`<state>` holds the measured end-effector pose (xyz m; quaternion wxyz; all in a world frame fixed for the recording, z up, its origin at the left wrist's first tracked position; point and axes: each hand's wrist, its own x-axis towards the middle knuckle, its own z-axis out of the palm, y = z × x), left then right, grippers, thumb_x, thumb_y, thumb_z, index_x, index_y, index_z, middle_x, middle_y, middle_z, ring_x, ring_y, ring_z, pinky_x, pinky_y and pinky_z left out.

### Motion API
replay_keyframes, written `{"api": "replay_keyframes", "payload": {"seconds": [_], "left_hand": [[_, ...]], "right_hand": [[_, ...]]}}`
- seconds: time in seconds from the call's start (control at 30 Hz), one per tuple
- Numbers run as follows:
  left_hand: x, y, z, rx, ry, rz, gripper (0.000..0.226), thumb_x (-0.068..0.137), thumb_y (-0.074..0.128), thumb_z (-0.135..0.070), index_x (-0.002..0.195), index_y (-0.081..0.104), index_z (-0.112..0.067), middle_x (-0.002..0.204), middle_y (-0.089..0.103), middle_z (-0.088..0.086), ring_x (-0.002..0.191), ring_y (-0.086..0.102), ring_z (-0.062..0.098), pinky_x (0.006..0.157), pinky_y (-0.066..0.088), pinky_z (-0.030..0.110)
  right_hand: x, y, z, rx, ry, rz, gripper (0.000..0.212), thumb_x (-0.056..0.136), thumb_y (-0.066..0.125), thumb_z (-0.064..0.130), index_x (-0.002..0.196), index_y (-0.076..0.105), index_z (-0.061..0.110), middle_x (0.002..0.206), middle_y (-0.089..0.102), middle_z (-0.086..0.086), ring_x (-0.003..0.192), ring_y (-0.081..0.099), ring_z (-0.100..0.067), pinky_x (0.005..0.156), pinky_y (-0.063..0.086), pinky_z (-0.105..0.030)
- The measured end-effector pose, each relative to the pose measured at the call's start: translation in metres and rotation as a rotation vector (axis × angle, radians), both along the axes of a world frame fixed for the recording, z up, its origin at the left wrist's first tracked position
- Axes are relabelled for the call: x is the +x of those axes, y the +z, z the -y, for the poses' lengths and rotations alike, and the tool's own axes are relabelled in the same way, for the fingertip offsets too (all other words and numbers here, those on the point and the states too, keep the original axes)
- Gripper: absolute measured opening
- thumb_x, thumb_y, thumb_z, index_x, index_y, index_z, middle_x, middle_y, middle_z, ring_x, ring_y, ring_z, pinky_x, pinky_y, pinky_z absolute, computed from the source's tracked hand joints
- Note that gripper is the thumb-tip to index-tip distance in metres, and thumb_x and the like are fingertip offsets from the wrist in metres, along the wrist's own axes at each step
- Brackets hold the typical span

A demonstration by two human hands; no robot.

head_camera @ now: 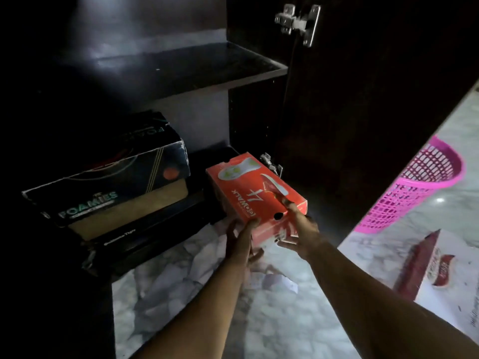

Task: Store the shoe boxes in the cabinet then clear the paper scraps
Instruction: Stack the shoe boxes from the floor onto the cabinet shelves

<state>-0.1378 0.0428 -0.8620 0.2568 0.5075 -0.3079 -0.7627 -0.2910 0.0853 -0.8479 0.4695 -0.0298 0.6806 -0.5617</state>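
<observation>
Single head-worn wide-angle view, looking forward and steeply down along both forearms into the open dark cabinet (181, 71) at close range. Marble floor (285, 320) fills the lower frame; edges bow noticeably.

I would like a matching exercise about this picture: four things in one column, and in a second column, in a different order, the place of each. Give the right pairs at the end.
Things:
1. red shoe box
2. FOAMIES box
3. pink basket
4. paper scraps

Places:
A. on the pale floor, below the two arms
B. on top of the stack at the left of the cabinet's bottom compartment
C. on the floor at the right, beyond the open cabinet door
D. held between the left hand and the right hand, at the cabinet's lower opening

Pairs: 1-D, 2-B, 3-C, 4-A
</observation>
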Motion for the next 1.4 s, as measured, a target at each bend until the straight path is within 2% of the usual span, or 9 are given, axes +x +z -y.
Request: {"api": "replay_keyframes", "payload": {"seconds": [0.2,0.37,0.43,0.67,0.87,1.07,1.17,1.23,1.4], "left_hand": [[-0.02,-0.029,0.06,-0.072,0.152,0.027,0.067,0.074,0.084,-0.052,0.131,0.062,-0.024,0.126,0.071,0.009,0.113,0.067,0.027,0.073,0.056,0.031],[-0.028,-0.065,0.105,-0.022,0.298,0.221,0.118,0.034,0.07,-0.098,0.125,0.064,-0.023,0.124,0.071,0.01,0.11,0.069,0.03,0.087,0.06,0.042],[-0.029,-0.061,0.113,0.057,0.315,0.201,0.103,0.058,0.067,-0.093,0.126,0.06,-0.017,0.123,0.066,0.013,0.11,0.065,0.031,0.082,0.06,0.04],[-0.032,-0.051,0.151,0.093,0.429,-0.005,0.059,0.085,0.077,-0.056,0.124,0.063,-0.014,0.114,0.062,0.013,0.107,0.062,0.025,0.096,0.06,0.035],[-0.036,-0.05,0.169,0.011,0.513,-0.113,0.061,0.1,0.059,-0.051,0.146,0.053,-0.011,0.147,0.059,0.013,0.133,0.06,0.028,0.103,0.056,0.036],[-0.034,-0.047,0.151,0.088,0.648,-0.115,0.053,0.091,0.066,-0.058,0.121,0.068,-0.015,0.12,0.07,0.011,0.111,0.067,0.024,0.079,0.057,0.032],[-0.029,-0.048,0.139,0.133,0.622,-0.096,0.066,0.096,0.049,-0.067,0.13,0.062,-0.011,0.121,0.068,0.012,0.116,0.065,0.027,0.088,0.053,0.037],[-0.028,-0.046,0.127,0.14,0.578,-0.04,0.061,0.099,0.048,-0.061,0.133,0.062,-0.012,0.111,0.069,0.007,0.103,0.066,0.02,0.08,0.051,0.032],[-0.026,-0.032,0.081,0.109,0.35,0.145,0.041,0.101,0.056,-0.043,0.129,0.063,-0.013,0.11,0.069,0.009,0.085,0.065,0.018,0.069,0.049,0.027]], "right_hand": [[-0.008,-0.038,0.073,-0.072,0.053,0.086,0.079,0.062,0.086,0.069,0.12,0.064,0.02,0.111,0.076,-0.01,0.101,0.073,-0.031,0.086,0.062,-0.051],[-0.008,-0.062,0.13,-0.151,0.093,0.115,0.064,0.077,0.084,0.055,0.122,0.058,0.018,0.11,0.069,-0.006,0.098,0.068,-0.023,0.088,0.062,-0.049],[-0.01,-0.066,0.149,-0.158,0.111,0.095,0.056,0.087,0.078,0.048,0.128,0.054,0.019,0.102,0.065,-0.001,0.09,0.064,-0.02,0.095,0.059,-0.05],[-0.023,-0.071,0.199,-0.088,0.289,-0.042,0.078,0.081,0.079,0.058,0.142,0.049,0.018,0.124,0.068,-0.016,0.105,0.07,-0.034,0.071,0.061,-0.038],[-0.021,-0.081,0.226,-0.137,0.301,0.014,0.09,0.067,0.091,0.054,0.138,0.048,0.02,0.128,0.068,-0.015,0.101,0.072,-0.033,0.07,0.064,-0.041],[-0.025,-0.104,0.233,-0.17,0.348,0.113,0.123,0.04,0.099,0.063,0.143,0.044,0.022,0.127,0.071,-0.016,0.104,0.076,-0.037,0.079,0.064,-0.052],[-0.017,-0.066,0.21,-0.192,0.338,0.131,0.082,0.085,0.069,0.062,0.149,0.046,0.015,0.143,0.062,-0.018,0.121,0.067,-0.038,0.084,0.061,-0.045],[-0.013,-0.044,0.185,-0.16,0.33,0.088,0.055,0.105,0.045,0.051,0.137,0.055,0.008,0.129,0.066,-0.014,0.106,0.066,-0.031,0.07,0.059,-0.032],[-0.014,-0.011,0.105,0.115,0.593,-0.213,0.034,0.098,0.065,0.045,0.103,0.062,0.011,0.1,0.061,-0.012,0.089,0.065,-0.029,0.08,0.058,-0.037]]}}
